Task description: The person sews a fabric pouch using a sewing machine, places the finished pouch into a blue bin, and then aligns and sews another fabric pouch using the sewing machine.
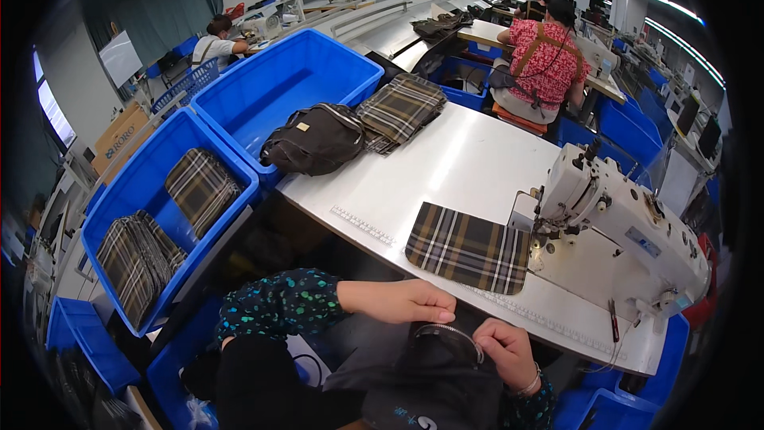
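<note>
A busy sewing workshop stretches around a smooth white worktable. Nearest, over the lap, dark grey fabric shows white printed lettering; a curved, silver-toothed zip strip runs along its upper part. The left hand reaches across from the left, thumb and fingers pinching at the strip's top. The right hand, angled in from the lower right, pinches the strip's right end between thumb and curled fingers. Just beyond, a rounded-corner brown plaid panel lies flat beside a white sewing machine bearing a small blue label. Farther off stand a large blue plastic tub and a dark-lettered brown cardboard carton; a co-worker in a red patterned shirt sits beyond.
</note>
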